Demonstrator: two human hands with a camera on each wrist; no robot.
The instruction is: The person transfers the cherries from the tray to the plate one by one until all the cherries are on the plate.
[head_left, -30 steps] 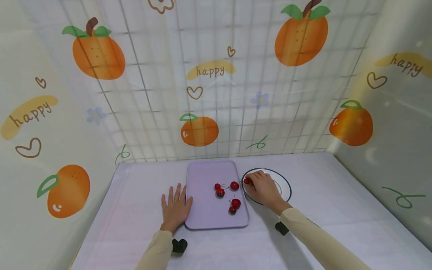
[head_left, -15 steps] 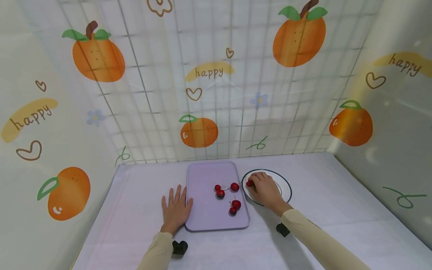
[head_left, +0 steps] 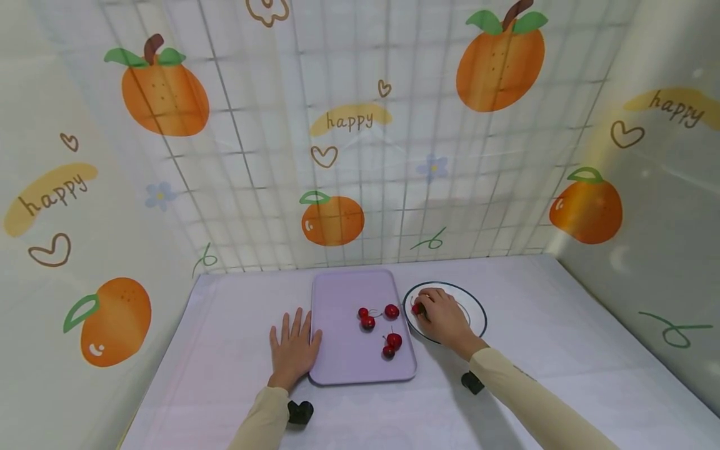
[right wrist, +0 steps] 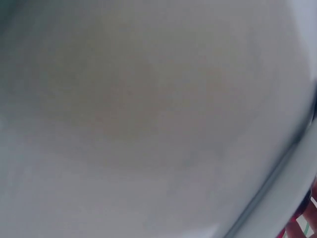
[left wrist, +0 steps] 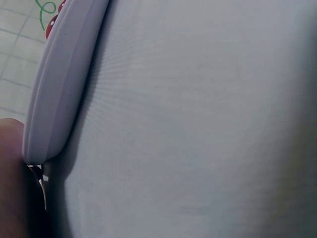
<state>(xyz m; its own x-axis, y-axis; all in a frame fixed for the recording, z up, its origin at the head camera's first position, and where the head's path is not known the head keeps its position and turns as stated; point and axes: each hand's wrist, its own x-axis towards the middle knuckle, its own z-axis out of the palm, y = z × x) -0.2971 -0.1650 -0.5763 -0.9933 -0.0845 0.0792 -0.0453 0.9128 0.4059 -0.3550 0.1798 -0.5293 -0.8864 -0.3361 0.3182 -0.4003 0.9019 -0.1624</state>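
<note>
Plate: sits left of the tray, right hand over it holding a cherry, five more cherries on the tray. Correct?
One slip: the plate sits right of the tray, as the head view shows. The rest stands: right hand over it holding a cherry, five more cherries on the tray.

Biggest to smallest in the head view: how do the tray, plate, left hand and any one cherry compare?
1. Tray
2. Plate, partly covered by the right hand
3. Left hand
4. Any cherry
</note>
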